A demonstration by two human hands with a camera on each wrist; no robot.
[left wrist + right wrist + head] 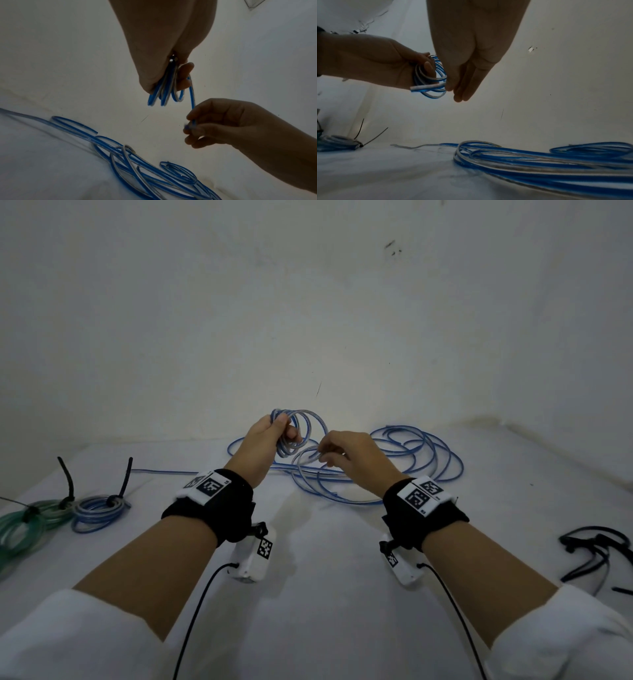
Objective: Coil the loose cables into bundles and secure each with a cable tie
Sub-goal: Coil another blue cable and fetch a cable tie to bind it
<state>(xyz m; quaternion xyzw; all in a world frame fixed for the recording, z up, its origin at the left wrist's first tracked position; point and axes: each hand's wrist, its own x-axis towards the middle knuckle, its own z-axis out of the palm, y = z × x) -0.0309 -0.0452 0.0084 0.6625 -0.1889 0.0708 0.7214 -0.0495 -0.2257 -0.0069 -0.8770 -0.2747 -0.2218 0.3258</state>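
On the white counter, spare black cable ties lie near right, and tied bundles lie left. Above the counter, the left hand grips a small coil of blue cable. The right hand pinches its free strand. Behind the hands, the loose cable lies on the counter.

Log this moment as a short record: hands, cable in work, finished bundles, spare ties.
left hand: grips a small blue cable coil, held above the table
right hand: pinches the cable end beside the coil
loose cable: blue, sprawled on the white table behind the hands
finished bundles: one blue bundle and one green bundle, both tied, far left
spare ties: black, near right edge
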